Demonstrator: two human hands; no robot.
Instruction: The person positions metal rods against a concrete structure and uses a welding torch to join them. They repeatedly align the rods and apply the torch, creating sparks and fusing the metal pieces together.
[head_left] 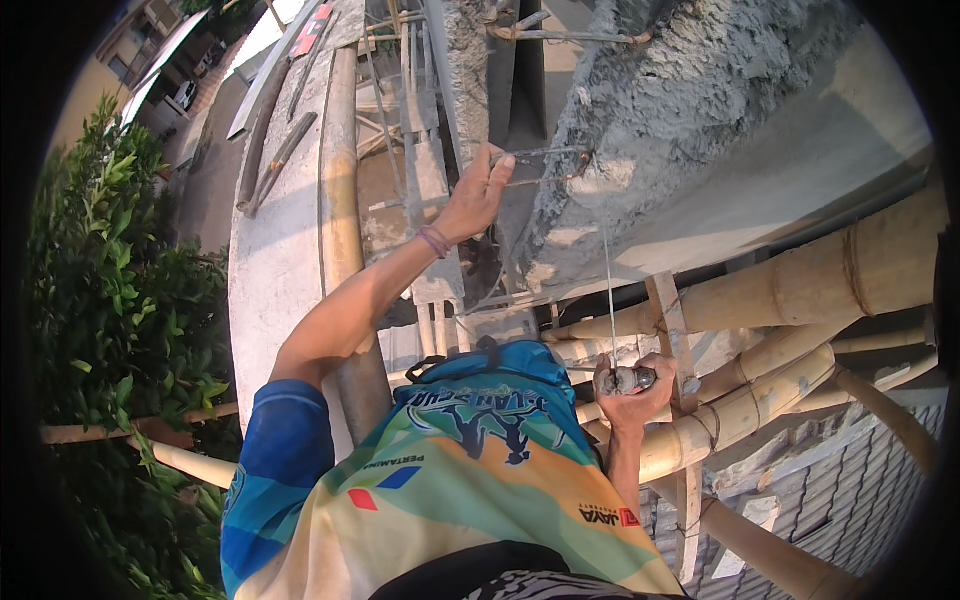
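My left hand (478, 197) is closed at the left end of a thin bent steel bar (545, 152) that juts from the rough grey concrete (690, 95). Part of its fingers is hidden behind the hand. Low at the right of my body, my right hand (637, 390) wraps round the short, mortar-smeared handle (628, 379) of a tool. From this handle a long, thin, pale shaft or edge (610, 290) rises toward the lower rim of the concrete; its narrow outline does not show the tool's kind.
Thick bamboo poles (770, 290) lashed together cross at the right, above a tiled roof (850, 500). A pale ledge (285, 230) runs up the left, with loose bars (280, 165) on it. Beyond it are leafy branches (115, 270) and a street far below.
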